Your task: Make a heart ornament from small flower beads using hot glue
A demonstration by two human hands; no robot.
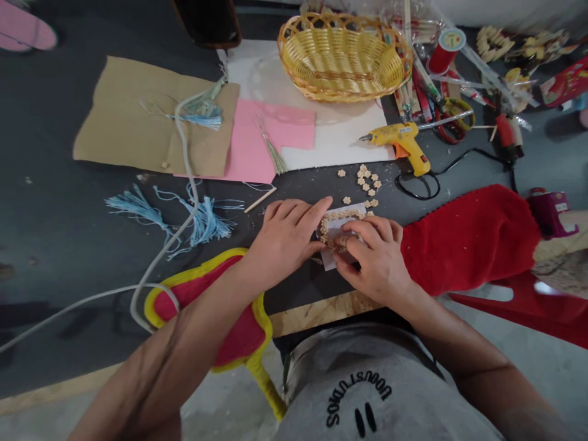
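Observation:
A small white card (337, 260) lies near the table's front edge, lined along its rim with pale flower-shaped wooden pieces (342, 214). My left hand (291, 236) holds the card at its left side, thumb by the lower corner and index finger by the upper one. Over the card's lower right part, my right hand (379, 260) is closed in a pinch among the wooden pieces. Its fingertips hide what is between them. Several loose flower pieces (366, 177) are scattered just beyond the card.
Behind the hands are a yellow glue gun (407, 144), wicker basket (344, 58) and pink paper (250, 141). Blue tassels (206, 220) and a grey cable (188, 153) lie left, beside a red-and-yellow paddle shape (206, 294). Red cloth (473, 239) is at right.

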